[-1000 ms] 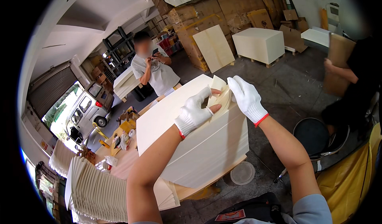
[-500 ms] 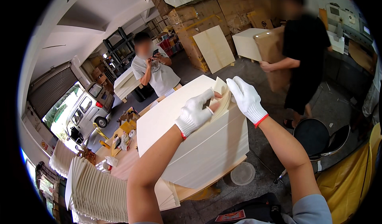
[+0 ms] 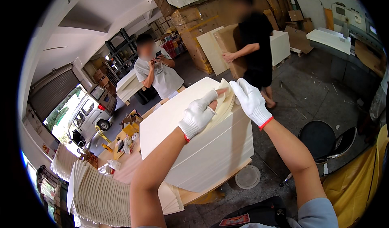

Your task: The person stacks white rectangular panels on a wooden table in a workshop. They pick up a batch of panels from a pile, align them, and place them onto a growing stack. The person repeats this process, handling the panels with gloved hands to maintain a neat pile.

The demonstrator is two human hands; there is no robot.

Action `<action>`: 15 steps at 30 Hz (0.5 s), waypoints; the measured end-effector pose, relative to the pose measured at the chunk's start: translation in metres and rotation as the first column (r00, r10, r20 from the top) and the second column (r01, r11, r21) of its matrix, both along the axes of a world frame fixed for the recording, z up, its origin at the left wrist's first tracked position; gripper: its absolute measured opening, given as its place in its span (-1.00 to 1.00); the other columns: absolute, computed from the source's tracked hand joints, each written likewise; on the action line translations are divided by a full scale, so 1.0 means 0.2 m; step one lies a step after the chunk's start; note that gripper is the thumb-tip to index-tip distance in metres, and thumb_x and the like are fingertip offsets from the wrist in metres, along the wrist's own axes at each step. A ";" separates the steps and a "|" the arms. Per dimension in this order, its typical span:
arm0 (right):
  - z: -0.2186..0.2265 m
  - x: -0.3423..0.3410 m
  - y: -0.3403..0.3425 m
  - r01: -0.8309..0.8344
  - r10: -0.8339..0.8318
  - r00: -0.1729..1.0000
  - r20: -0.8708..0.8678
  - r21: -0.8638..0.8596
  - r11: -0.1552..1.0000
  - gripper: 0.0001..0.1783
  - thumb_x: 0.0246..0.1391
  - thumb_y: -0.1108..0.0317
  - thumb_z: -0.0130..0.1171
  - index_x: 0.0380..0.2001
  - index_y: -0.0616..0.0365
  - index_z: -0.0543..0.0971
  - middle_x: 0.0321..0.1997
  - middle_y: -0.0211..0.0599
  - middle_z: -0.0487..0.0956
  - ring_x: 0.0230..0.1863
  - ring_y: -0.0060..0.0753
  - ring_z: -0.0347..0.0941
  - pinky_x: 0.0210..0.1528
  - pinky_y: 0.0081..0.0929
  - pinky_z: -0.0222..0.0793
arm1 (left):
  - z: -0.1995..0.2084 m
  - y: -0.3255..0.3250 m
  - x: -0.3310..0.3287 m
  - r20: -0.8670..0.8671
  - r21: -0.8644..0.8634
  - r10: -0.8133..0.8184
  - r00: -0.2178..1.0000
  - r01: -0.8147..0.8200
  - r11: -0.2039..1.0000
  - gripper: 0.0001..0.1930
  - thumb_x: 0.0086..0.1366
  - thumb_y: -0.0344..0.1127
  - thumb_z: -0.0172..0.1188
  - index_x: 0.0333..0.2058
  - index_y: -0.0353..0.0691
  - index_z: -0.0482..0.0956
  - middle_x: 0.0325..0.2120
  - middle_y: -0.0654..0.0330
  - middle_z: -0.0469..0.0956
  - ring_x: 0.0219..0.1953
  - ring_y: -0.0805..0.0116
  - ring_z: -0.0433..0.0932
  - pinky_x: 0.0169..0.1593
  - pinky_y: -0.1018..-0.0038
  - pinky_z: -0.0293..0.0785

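In front of me stands a tall stack of cream-white sheets (image 3: 174, 110), smooth and board-like. At its near right corner the top sheets are bent up into a curled bundle (image 3: 224, 109). My left hand (image 3: 198, 112), in a white knit glove with bare thumb and forefinger tips, lies over the stack and grips the curled sheets. My right hand (image 3: 252, 104), gloved in white with a red cuff, holds the outer edge of that corner. Its fingertips are partly hidden.
Fanned piles of white sheets (image 3: 99, 191) stand left on a wooden table (image 3: 129, 159) with tape and tools. A person with a phone (image 3: 160, 74) stands beyond. Another person in black (image 3: 257, 45) carries a carton (image 3: 231, 45). A black stool (image 3: 318, 141) stands right.
The person in black has moved left with the carton, uncovering a white stack and a machine table behind. My left fingers have shifted slightly on the curled sheets; my right hand barely moved.
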State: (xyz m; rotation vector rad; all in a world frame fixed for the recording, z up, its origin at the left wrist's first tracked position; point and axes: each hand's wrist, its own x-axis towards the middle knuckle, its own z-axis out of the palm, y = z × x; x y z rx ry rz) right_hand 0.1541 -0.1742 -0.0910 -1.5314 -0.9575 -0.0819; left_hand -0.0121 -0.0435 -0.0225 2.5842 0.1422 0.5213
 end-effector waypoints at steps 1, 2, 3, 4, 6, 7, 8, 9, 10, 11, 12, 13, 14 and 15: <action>-0.01 0.00 0.01 -0.004 0.004 1.000 0.017 0.018 1.000 -0.40 0.48 -0.19 -0.14 -0.33 0.16 0.45 -0.47 -0.07 0.49 -0.33 0.06 0.50 -0.20 -0.17 0.34 | -0.02 0.03 0.00 0.024 0.030 -0.030 0.999 0.029 0.999 -0.66 0.41 -0.31 0.19 0.13 -0.13 0.60 -0.28 0.12 0.64 -0.22 0.35 0.61 -0.04 0.42 0.53; -0.01 0.00 0.02 -0.004 0.004 1.000 0.021 0.034 0.999 -0.41 0.49 -0.19 -0.14 -0.33 0.16 0.45 -0.46 -0.06 0.49 -0.32 0.07 0.50 -0.20 -0.17 0.34 | -0.03 0.05 0.00 0.046 0.061 -0.060 0.997 0.057 0.997 -0.67 0.40 -0.31 0.20 0.11 -0.13 0.61 -0.29 0.13 0.64 -0.23 0.35 0.62 -0.05 0.42 0.54; -0.02 0.00 0.02 0.002 -0.003 1.000 0.026 0.043 0.999 -0.41 0.49 -0.18 -0.14 -0.33 0.16 0.45 -0.46 -0.06 0.49 -0.32 0.08 0.50 -0.20 -0.17 0.34 | -0.01 0.02 0.00 -0.036 0.014 0.016 0.999 -0.016 1.000 -0.68 0.38 -0.31 0.23 0.09 -0.13 0.61 -0.29 0.13 0.65 -0.24 0.35 0.63 -0.07 0.41 0.54; -0.03 0.00 0.02 0.013 -0.014 0.999 0.030 0.054 0.998 -0.42 0.49 -0.18 -0.13 -0.33 0.16 0.45 -0.45 -0.06 0.49 -0.32 0.08 0.49 -0.20 -0.16 0.34 | 0.04 -0.05 0.01 -0.122 -0.024 0.084 0.989 -0.088 0.996 -0.69 0.37 -0.30 0.26 0.07 -0.13 0.62 -0.30 0.14 0.66 -0.26 0.35 0.64 -0.09 0.41 0.55; -0.04 0.01 0.02 0.046 -0.049 0.997 0.059 0.059 0.997 -0.43 0.49 -0.17 -0.13 -0.33 0.15 0.46 -0.47 -0.07 0.48 -0.33 0.08 0.49 -0.21 -0.17 0.34 | 0.05 -0.09 0.01 -0.182 -0.026 0.143 0.973 -0.150 0.988 -0.69 0.34 -0.29 0.31 0.04 -0.14 0.62 -0.30 0.15 0.67 -0.30 0.37 0.65 -0.13 0.40 0.56; -0.04 0.01 0.02 0.059 -0.063 0.995 0.073 0.063 0.996 -0.43 0.49 -0.17 -0.12 -0.33 0.15 0.46 -0.48 -0.08 0.48 -0.34 0.07 0.49 -0.22 -0.17 0.34 | 0.04 -0.08 0.01 -0.153 0.004 0.137 0.979 -0.138 0.990 -0.69 0.33 -0.29 0.34 0.02 -0.15 0.62 -0.30 0.16 0.67 -0.32 0.38 0.65 -0.15 0.40 0.55; -0.04 0.02 0.02 0.048 -0.052 0.997 0.062 0.070 0.996 -0.43 0.49 -0.17 -0.12 -0.33 0.15 0.46 -0.49 -0.08 0.48 -0.35 0.07 0.49 -0.22 -0.17 0.34 | 0.03 -0.07 0.01 -0.125 0.034 0.129 0.984 -0.125 0.992 -0.69 0.32 -0.28 0.37 0.01 -0.15 0.61 -0.31 0.17 0.68 -0.34 0.39 0.64 -0.17 0.40 0.55; -0.04 0.01 0.03 0.035 -0.039 0.998 0.052 0.075 0.997 -0.44 0.49 -0.16 -0.12 -0.33 0.14 0.46 -0.50 -0.08 0.47 -0.36 0.07 0.49 -0.23 -0.16 0.34 | 0.02 -0.06 0.01 -0.112 0.023 0.120 0.986 -0.118 0.993 -0.68 0.31 -0.28 0.38 0.01 -0.15 0.61 -0.30 0.17 0.68 -0.34 0.40 0.64 -0.16 0.41 0.55; -0.04 0.01 0.03 0.023 -0.026 0.999 0.041 0.080 0.997 -0.44 0.49 -0.16 -0.12 -0.33 0.14 0.46 -0.50 -0.09 0.47 -0.37 0.07 0.48 -0.23 -0.16 0.33 | 0.01 -0.05 0.01 -0.098 0.012 0.110 0.989 -0.110 0.994 -0.67 0.30 -0.28 0.39 0.02 -0.15 0.61 -0.30 0.17 0.68 -0.34 0.40 0.63 -0.16 0.41 0.55; -0.03 0.00 0.02 0.026 -0.027 1.000 0.014 0.053 0.998 -0.44 0.49 -0.16 -0.11 -0.33 0.14 0.46 -0.51 -0.09 0.47 -0.38 0.07 0.48 -0.23 -0.16 0.33 | 0.00 -0.04 0.01 -0.085 0.001 0.101 0.991 -0.101 0.995 -0.65 0.29 -0.28 0.41 0.02 -0.15 0.61 -0.30 0.17 0.68 -0.34 0.41 0.63 -0.16 0.41 0.55; 0.00 -0.03 -0.01 0.027 -0.027 1.000 -0.012 0.027 0.999 -0.44 0.48 -0.17 -0.11 -0.33 0.14 0.46 -0.52 -0.10 0.47 -0.38 0.08 0.48 -0.24 -0.15 0.33 | 0.00 -0.03 0.01 -0.079 -0.006 0.096 0.992 -0.097 0.995 -0.65 0.30 -0.28 0.41 0.03 -0.15 0.61 -0.30 0.17 0.68 -0.34 0.42 0.62 -0.16 0.42 0.55; 0.02 -0.04 -0.02 0.028 -0.028 0.999 -0.039 0.000 1.000 -0.44 0.48 -0.17 -0.11 -0.33 0.14 0.46 -0.52 -0.10 0.48 -0.39 0.08 0.47 -0.24 -0.15 0.34 | -0.01 -0.02 0.01 -0.074 -0.013 0.092 0.993 -0.093 0.996 -0.65 0.30 -0.28 0.40 0.03 -0.15 0.61 -0.30 0.18 0.68 -0.34 0.43 0.62 -0.16 0.42 0.55; 0.02 -0.04 -0.01 0.022 -0.022 0.999 -0.041 0.008 1.000 -0.43 0.48 -0.18 -0.10 -0.34 0.14 0.46 -0.52 -0.10 0.48 -0.39 0.08 0.47 -0.23 -0.15 0.34 | -0.02 -0.01 0.01 -0.068 -0.019 0.088 0.994 -0.089 0.996 -0.65 0.30 -0.28 0.40 0.04 -0.14 0.61 -0.30 0.18 0.68 -0.34 0.43 0.62 -0.16 0.42 0.55; 0.01 -0.03 -0.01 0.024 -0.023 0.999 -0.043 0.016 1.000 -0.43 0.47 -0.18 -0.10 -0.34 0.14 0.46 -0.52 -0.11 0.49 -0.39 0.09 0.47 -0.23 -0.14 0.34 | -0.02 0.00 0.01 -0.059 -0.033 0.077 0.995 -0.079 0.996 -0.65 0.30 -0.30 0.39 0.05 -0.13 0.61 -0.28 0.17 0.69 -0.32 0.39 0.63 -0.14 0.41 0.55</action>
